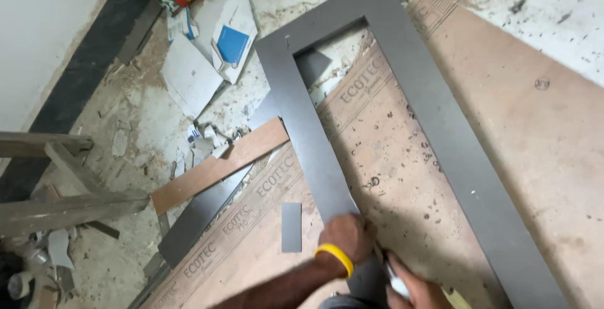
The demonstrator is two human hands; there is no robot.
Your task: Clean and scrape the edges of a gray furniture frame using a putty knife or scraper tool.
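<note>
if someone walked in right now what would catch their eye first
The big grey laminate frame lying slantwise across the brown plywood sheet in the middle of the floor. At its near end, bottom centre, the left hand, with a yellow wristband, presses on it beside the right hand. Torn paper scraps litter the upper left.

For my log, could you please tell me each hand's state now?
Left hand: closed, pressing on the grey frame.
Right hand: partly out of view; cannot tell.
</note>
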